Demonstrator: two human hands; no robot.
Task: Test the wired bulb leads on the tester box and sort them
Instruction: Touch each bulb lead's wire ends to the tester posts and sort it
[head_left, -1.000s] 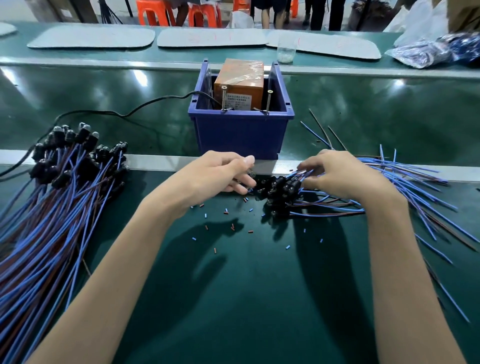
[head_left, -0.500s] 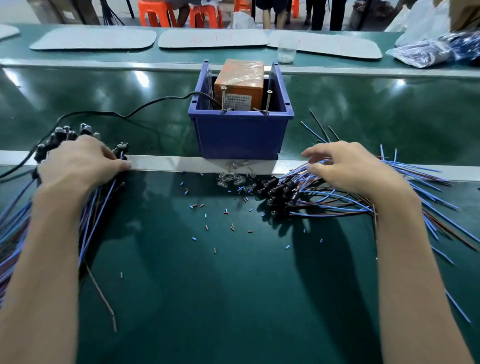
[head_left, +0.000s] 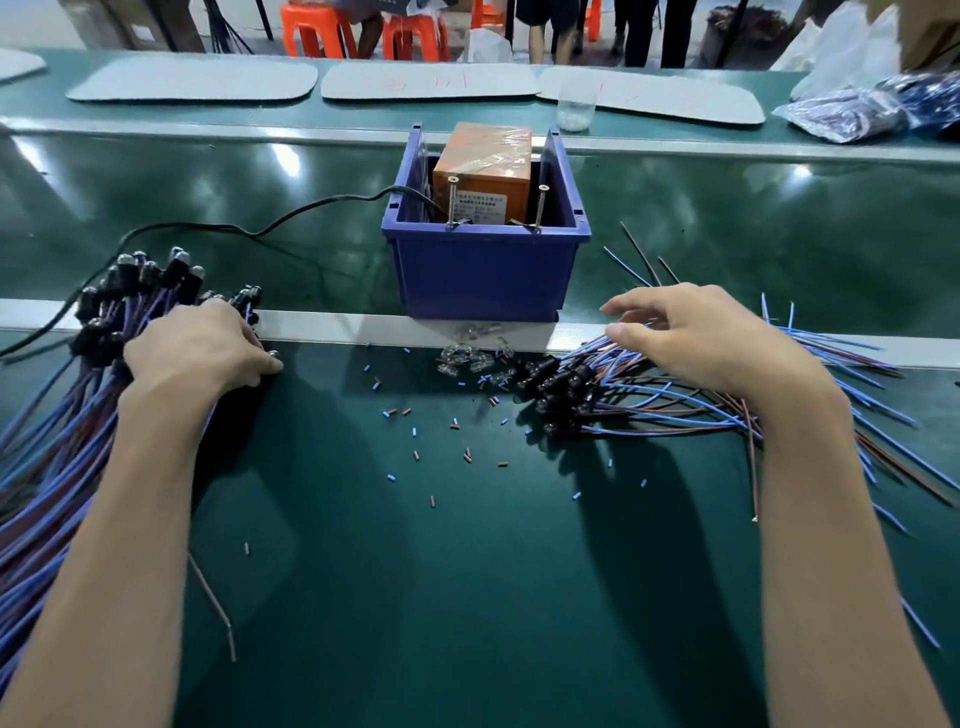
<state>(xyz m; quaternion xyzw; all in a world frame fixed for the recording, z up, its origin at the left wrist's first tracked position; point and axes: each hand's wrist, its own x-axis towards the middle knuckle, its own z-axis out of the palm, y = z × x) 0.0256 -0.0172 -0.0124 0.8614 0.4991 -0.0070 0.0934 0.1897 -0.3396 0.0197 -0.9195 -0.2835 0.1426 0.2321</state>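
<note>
An orange tester box (head_left: 483, 166) sits in a blue bin (head_left: 488, 270), with two upright screw contacts (head_left: 452, 200) at its front. A big bundle of blue and red wired bulb leads (head_left: 62, 441) lies at the left, black sockets pointing away. My left hand (head_left: 197, 353) rests palm down on that bundle's socket end; its fingertips are hidden. A smaller heap of leads (head_left: 649, 410) lies at the right, sockets (head_left: 561, 384) facing the middle. My right hand (head_left: 701, 338) hovers over its wires with fingers spread and holds nothing.
Loose clear bulbs (head_left: 467, 358) and cut insulation bits (head_left: 415, 431) litter the green mat in front of the bin. A black cable (head_left: 291, 221) runs left from the bin. A stray wire (head_left: 213, 603) lies near my left forearm. A plastic cup (head_left: 576, 106) and bags (head_left: 857, 114) sit behind.
My left hand left the middle heap and swung left onto the big bundle, where it stays. My right hand let go of the wires and lifted with its fingers spread.
</note>
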